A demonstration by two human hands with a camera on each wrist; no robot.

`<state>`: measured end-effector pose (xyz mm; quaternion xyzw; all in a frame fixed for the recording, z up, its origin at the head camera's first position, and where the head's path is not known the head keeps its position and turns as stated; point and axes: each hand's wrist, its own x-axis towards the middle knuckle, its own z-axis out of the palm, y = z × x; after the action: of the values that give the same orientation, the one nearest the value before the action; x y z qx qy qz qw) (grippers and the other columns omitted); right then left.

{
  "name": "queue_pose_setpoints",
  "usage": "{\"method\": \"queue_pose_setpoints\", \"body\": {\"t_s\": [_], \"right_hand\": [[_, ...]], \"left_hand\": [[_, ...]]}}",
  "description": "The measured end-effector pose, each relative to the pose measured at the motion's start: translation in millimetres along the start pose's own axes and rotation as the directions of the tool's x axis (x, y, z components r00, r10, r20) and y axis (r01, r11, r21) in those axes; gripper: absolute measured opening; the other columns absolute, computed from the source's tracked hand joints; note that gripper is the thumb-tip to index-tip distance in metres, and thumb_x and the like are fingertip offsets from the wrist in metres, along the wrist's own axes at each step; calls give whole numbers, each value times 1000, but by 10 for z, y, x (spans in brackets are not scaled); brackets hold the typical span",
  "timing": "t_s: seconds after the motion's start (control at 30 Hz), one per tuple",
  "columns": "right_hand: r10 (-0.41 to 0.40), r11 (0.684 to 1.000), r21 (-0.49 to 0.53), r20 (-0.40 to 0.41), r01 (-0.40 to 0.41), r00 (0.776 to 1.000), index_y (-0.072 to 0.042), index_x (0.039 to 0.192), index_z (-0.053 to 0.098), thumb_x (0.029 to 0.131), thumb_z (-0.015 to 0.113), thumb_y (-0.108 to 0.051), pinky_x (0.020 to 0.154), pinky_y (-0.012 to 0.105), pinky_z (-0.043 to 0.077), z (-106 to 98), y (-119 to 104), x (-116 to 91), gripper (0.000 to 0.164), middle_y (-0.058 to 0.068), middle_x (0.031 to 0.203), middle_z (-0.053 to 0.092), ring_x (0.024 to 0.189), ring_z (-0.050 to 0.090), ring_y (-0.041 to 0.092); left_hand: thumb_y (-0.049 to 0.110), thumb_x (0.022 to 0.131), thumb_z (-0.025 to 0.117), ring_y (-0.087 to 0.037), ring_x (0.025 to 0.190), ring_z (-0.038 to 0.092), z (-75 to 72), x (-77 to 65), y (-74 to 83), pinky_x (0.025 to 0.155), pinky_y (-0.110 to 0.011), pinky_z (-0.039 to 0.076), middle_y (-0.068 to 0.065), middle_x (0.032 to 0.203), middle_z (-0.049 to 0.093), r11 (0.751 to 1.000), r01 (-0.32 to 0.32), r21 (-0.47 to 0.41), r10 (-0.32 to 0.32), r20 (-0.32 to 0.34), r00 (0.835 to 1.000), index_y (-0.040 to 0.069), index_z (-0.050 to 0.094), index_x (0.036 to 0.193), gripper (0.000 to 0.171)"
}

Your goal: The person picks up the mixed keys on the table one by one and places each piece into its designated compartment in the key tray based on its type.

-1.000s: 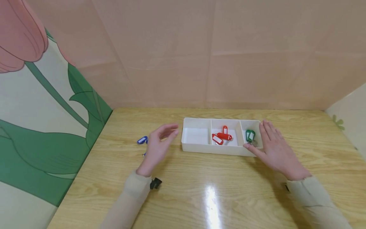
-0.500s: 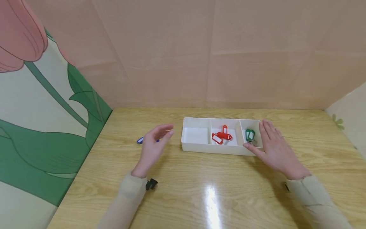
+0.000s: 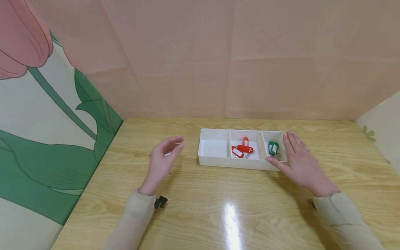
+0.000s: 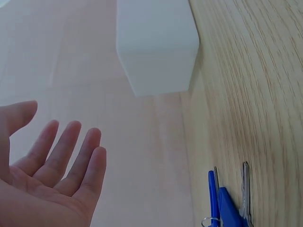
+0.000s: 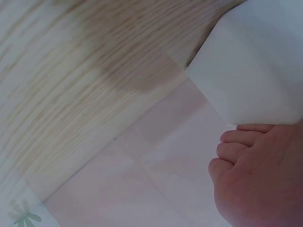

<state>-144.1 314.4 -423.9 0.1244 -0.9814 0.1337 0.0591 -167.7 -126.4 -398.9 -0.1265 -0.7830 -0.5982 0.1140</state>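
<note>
My left hand (image 3: pixel 160 163) is over the left part of the table with fingers bent loosely and thumb apart, holding nothing. Below it lie blue key tags (image 4: pixel 228 210) with metal keys, mostly hidden by the hand in the head view. A white tray (image 3: pixel 232 162) with three compartments stands in the middle. Red key tags (image 3: pixel 245 149) lie in its middle compartment and green key tags (image 3: pixel 273 148) in the right one; the left one is bare. My right hand (image 3: pixel 303 168) rests at the tray's right end, fingers straight along the side, thumb at the front rim.
The wooden table (image 3: pixel 200 208) meets a pink-covered wall (image 3: pixel 187 69) right behind the tray. A wall with a painted flower (image 3: pixel 56 159) borders the left side. A black clip-like piece (image 3: pixel 160 202) sits at the left cuff.
My left hand has moved left, away from the tray, and now covers most of the blue key tags. The right hand and the tray have stayed in place.
</note>
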Motion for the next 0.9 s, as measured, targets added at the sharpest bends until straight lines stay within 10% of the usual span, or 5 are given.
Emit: {"method": "queue_pose_setpoints", "body": {"t_s": [0.9], "right_hand": [[-8,1000,0,-3,8,1000,10,157,7,98,57,-59,121,51,-6,-14,-17,-10,104,27,165,-3,152,-11,35]], "left_hand": [[32,101,67,-17,110,64,-296,-21,-110,97,-43,51,-2,122,69,994,69,80,-71,17,997,11,68,127,33]]}}
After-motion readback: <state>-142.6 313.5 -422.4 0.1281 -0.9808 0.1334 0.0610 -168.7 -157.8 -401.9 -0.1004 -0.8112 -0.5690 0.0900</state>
